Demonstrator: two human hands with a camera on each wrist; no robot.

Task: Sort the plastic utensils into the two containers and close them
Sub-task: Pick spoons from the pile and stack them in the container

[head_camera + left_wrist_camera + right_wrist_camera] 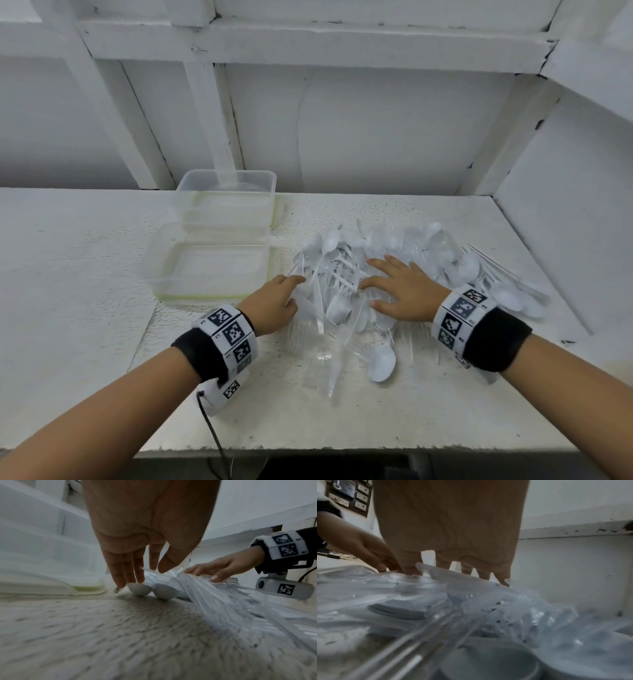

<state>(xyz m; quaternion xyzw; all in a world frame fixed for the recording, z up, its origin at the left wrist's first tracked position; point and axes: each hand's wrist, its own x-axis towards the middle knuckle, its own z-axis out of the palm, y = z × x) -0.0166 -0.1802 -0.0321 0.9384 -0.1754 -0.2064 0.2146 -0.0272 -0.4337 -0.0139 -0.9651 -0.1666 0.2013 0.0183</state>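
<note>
Both hands are lying flat-fingered, grasping nothing: left hand (274, 305) and right hand (404, 291) are pressing the utensil pile (394, 260) at frame centre. Tangled pieces risk spilling; containers (219, 219) upper left are standing unfilled.

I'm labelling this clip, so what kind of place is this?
Probably a storeroom or utility area: a rough white-painted shelf in a plain white frame, holding clear containers and a utensil pile.

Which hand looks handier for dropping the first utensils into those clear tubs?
Probably the left hand: it touches the pile of utensils on the side nearest the containers. The right hand lies spread on the pile, farther away.
</note>
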